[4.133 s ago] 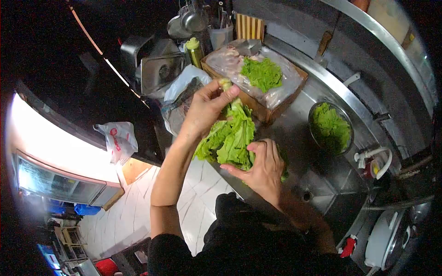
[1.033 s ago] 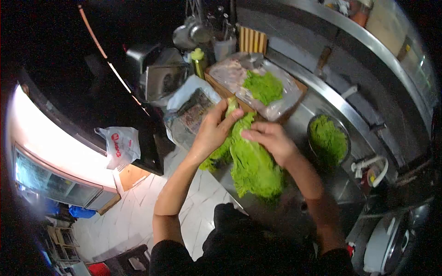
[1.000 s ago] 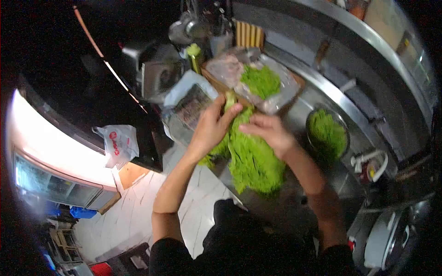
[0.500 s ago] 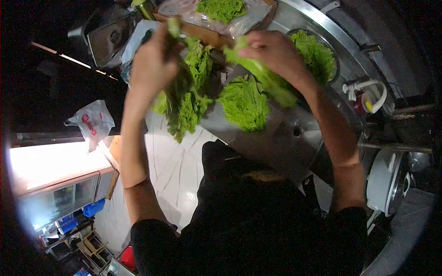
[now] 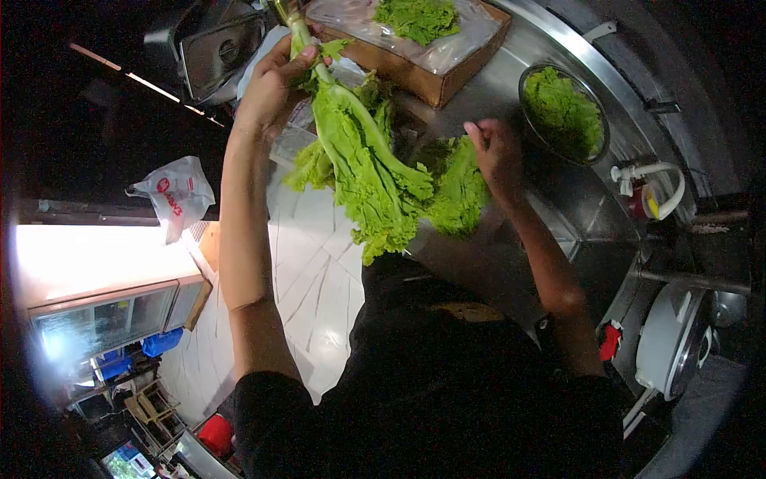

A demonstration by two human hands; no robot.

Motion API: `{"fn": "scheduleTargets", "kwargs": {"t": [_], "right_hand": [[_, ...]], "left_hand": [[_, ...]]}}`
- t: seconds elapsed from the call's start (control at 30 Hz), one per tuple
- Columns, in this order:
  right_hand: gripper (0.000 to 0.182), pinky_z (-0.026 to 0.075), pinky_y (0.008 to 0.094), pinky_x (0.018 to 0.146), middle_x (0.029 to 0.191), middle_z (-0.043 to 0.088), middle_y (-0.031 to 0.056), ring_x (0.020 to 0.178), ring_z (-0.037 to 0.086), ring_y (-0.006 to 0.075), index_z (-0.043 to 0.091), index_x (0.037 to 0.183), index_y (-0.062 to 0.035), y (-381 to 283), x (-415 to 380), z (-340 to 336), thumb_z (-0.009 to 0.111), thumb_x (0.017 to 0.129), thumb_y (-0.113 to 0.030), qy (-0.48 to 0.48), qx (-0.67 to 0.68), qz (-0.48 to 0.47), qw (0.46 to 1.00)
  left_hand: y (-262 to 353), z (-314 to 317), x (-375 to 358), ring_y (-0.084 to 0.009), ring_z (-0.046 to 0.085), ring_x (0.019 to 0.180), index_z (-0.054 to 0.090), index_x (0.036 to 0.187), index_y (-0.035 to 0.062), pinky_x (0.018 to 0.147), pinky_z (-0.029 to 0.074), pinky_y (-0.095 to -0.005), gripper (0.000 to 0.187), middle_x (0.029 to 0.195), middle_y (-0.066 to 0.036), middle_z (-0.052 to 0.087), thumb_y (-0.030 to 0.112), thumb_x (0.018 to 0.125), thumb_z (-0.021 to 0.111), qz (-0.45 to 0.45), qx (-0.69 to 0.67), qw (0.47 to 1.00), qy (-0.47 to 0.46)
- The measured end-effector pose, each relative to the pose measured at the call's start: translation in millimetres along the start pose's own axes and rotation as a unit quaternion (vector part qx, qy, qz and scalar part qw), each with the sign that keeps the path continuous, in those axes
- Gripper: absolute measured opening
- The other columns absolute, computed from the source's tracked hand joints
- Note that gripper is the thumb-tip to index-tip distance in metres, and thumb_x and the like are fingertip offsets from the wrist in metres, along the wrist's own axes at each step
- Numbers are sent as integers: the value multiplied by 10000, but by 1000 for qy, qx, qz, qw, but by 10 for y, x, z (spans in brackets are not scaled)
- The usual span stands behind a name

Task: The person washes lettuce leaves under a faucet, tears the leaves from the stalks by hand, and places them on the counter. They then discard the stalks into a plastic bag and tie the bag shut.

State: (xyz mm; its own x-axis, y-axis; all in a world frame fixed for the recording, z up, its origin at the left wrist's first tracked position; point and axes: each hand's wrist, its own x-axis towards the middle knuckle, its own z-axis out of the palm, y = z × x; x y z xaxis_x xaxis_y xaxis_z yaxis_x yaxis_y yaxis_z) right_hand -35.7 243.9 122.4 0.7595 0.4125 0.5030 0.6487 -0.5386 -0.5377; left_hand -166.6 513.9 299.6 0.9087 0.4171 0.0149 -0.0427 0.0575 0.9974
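My left hand (image 5: pixel 279 84) is closed round the pale stem end of a lettuce head (image 5: pixel 359 152), whose leaves hang down toward me over the counter's edge. Just above the right side of a lettuce pile (image 5: pixel 459 191) is my right hand (image 5: pixel 496 156), slightly blurred, with its fingers curled and no leaf visible in them. Part of the pile is hidden behind the held lettuce. To the right, a round metal-rimmed bowl (image 5: pixel 604 136) holds more green leaves.
A cardboard box (image 5: pixel 447 84) lined with clear plastic stands at the back, with lettuce (image 5: pixel 419 17) on it. A metal pan (image 5: pixel 223 52) is at the back left. A white faucet (image 5: pixel 662 172) stands right of the bowl. A white plastic bag (image 5: pixel 179 195) hangs at left.
The leaf that was in my right hand is no longer there, and that hand has moved down toward the pile. My left hand's lettuce now extends further right, and the view has shifted.
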Motion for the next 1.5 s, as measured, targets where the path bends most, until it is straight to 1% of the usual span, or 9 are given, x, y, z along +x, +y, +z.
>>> {"fn": "scheduleTargets", "kwargs": {"t": [0.07,0.17,0.7,0.77,0.93,1.0,1.2,1.4,1.5], "right_hand": [[258,455,259,716,853,615,95,765,582,147,578,1012,-20,-774,249,-381,592,857,-226,-146,256,135,946],[253,480,299,628,830,644,120,714,621,153,608,934,-35,-1153,305,-230,665,787,-232,-115,398,0,910],[177,476,366,638,793,617,108,711,611,280,618,850,-107,-1305,1003,-536,626,784,-271,-152,193,-237,940],[182,461,293,663,832,616,56,797,576,222,623,925,-86,-1302,1071,-592,612,789,-206,-62,113,-360,924],[154,479,296,698,803,570,17,898,546,199,602,820,-108,-1273,940,-605,606,666,-107,-80,-6,-481,873],[160,480,297,702,797,561,18,905,546,200,598,817,-109,-1227,808,-602,603,658,-92,-82,-1,-478,874],[119,481,338,678,768,595,37,790,595,234,630,806,-110,-1097,564,-602,578,700,-128,-140,10,-402,905],[152,450,296,612,743,602,122,660,595,213,585,819,-16,-860,307,-730,594,823,-167,-373,287,-61,880],[138,451,325,599,733,591,123,659,589,254,585,817,-25,-850,218,-914,590,821,-162,-314,167,-186,916]], "left_hand": [[2,130,14,-130,569,886,502,1159,75,744,468,-284,323,980,-43,575,202,868,564,19,18,1000,0],[-108,185,153,-134,577,873,501,1156,46,752,469,-278,370,947,-51,594,218,845,604,66,18,997,-28],[61,405,52,-110,560,668,459,1234,92,574,491,-232,385,837,-26,552,281,901,489,52,-129,986,-92],[57,356,77,-174,567,884,227,1394,138,738,488,-265,638,1101,-114,542,289,867,553,35,-98,988,-112],[7,653,-70,-138,539,820,409,1276,60,681,465,-254,445,1023,-71,548,311,912,460,13,229,968,-106],[-107,705,-100,-67,475,594,491,1218,68,519,394,-195,409,743,-20,552,299,883,533,13,294,951,-89],[-302,830,-60,-255,586,940,497,1212,63,844,428,-333,463,1019,-197,608,349,851,543,126,422,895,-76],[-204,1040,-202,-126,524,823,498,1206,43,732,421,-255,471,943,-79,604,376,875,527,-43,297,934,-193],[-392,1173,-261,-141,545,822,497,1214,62,744,434,-273,482,942,-80,611,396,869,526,49,343,912,-221]]}}
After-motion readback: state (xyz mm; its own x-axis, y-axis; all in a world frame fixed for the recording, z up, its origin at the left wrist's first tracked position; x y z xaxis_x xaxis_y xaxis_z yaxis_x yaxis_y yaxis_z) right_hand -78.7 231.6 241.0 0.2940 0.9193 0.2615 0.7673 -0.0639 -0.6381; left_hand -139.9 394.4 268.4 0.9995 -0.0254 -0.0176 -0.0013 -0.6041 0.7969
